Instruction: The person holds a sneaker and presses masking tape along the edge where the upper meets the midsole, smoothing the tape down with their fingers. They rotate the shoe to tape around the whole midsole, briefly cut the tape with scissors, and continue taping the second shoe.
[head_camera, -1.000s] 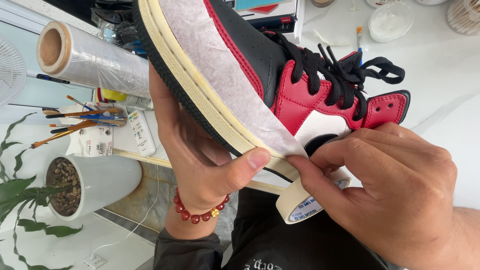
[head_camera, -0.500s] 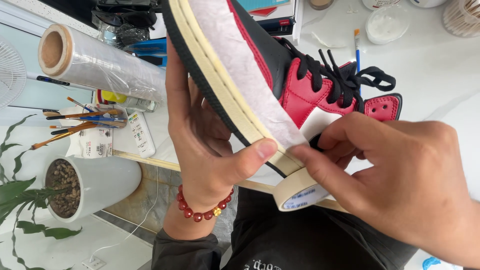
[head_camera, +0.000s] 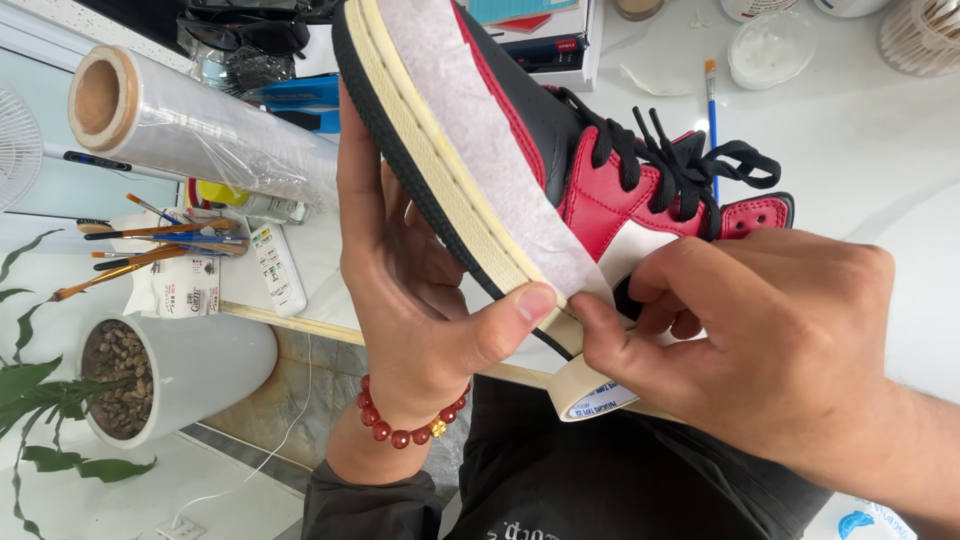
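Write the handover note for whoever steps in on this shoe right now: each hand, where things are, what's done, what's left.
Left hand: grips the red, black and white high-top sneaker from under its sole, thumb pressing the cream midsole edge.
Right hand: holds the cream roll of masking tape at the heel end, fingers pinching the strip against the shoe.
Done: pale tape already covers the upper along the midsole, from the toe end down to the thumb.
Left: the heel end past the thumb is still bare; the strip is not torn off the roll.
Nearby: roll of clear plastic film, blue-handled paintbrush on the white table.
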